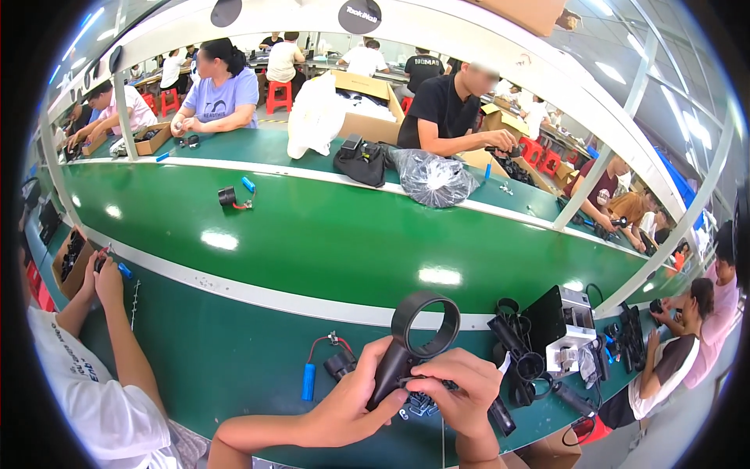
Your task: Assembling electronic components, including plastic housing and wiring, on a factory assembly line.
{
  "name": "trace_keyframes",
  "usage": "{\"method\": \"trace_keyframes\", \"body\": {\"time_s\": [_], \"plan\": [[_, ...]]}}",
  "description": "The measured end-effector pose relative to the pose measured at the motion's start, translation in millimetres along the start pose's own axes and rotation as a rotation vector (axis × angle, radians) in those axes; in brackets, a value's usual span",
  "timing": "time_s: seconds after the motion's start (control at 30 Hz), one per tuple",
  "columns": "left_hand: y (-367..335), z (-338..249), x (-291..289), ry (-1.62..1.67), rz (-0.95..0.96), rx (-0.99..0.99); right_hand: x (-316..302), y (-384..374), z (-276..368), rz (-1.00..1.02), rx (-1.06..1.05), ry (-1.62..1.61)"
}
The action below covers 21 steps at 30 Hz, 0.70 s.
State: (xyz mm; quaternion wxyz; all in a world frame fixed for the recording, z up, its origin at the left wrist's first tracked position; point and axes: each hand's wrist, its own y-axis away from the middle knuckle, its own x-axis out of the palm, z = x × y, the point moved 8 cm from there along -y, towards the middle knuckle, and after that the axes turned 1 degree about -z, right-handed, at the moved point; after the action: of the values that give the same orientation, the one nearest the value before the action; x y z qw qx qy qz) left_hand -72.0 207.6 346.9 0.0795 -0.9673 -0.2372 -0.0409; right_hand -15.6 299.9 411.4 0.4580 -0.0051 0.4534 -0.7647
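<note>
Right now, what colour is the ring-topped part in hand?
The ring-topped part is black, clearest in the head view.

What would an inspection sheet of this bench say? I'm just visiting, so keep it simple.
Surface: dark green worktop, partly covered.
Job's things: black ringed part, held up; small shiny pieces lie below the hands.
Clutter: blue cylinder at left; black ringed parts heaped at right beside a boxy machine.
Hands: left hand grips the ringed part; right hand is at its side, whether pinching something small is unclear.
Cables: thin red wire rising from the cylinder; black cable at the bench's right edge.
Surroundings: shiny green strip beyond; co-worker close on the left.
</note>
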Motion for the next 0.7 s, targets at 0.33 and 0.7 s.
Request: {"method": "trace_keyframes", "body": {"time_s": [0.33,0.7], "plan": [[-4,2,-1,-0.246,-0.043,0.159,-1,7,-18,0.090,0.221,-0.017],[0,0,4,-0.099,-0.118,0.264,4,11,9,-0.190,-0.105,0.099]]}}
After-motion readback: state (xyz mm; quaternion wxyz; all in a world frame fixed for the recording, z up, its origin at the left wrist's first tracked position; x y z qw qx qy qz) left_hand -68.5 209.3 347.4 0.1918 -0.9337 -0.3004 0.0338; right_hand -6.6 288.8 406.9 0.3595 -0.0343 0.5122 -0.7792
